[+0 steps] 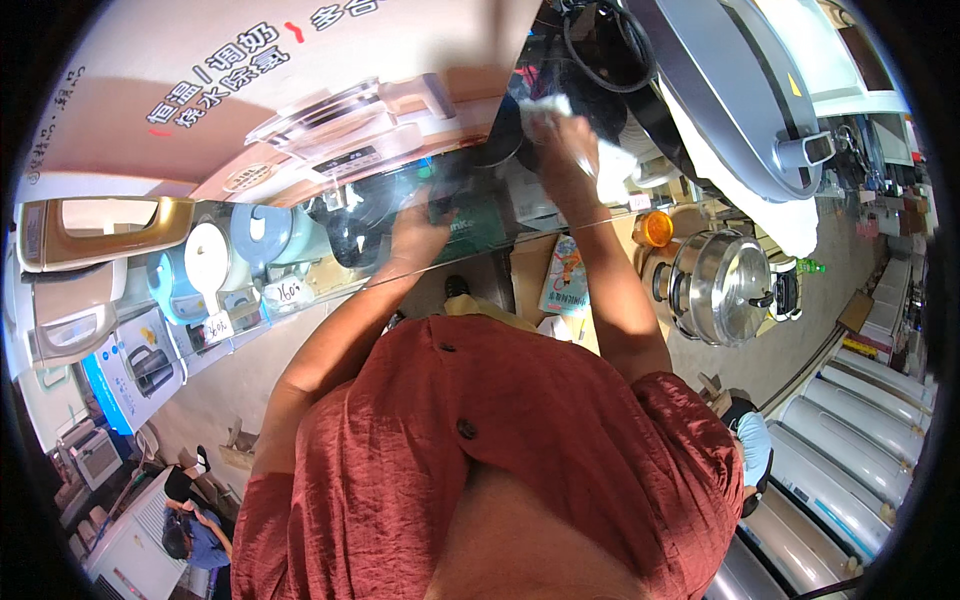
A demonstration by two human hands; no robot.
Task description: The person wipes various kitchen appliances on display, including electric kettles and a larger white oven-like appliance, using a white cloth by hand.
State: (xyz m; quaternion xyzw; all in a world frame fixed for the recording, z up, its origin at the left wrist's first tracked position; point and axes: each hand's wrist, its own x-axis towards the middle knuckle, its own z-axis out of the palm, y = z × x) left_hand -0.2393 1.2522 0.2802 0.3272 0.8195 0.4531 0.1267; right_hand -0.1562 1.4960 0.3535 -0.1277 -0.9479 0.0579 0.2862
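A crumpled white cloth or paper wipe (548,112) is gripped in my right hand (575,158), which is over the dark glass counter (470,180). Part of the wipe trails out to the right, below the fingers. My left hand (422,228) rests at the near edge of the glass, its fingers and thumb apart with nothing visibly held. Right behind it sits a dark, shiny appliance or pot (362,225). A large printed box (300,110) with a kettle picture stands beyond the left hand.
Blue and white kettles (265,235) with handwritten tags line the left shelf. To the right are a steel steamer pot (715,285), an orange-lidded jar (654,229) and a big grey appliance (725,85) with a coiled black cord (610,50). Two people are in the background.
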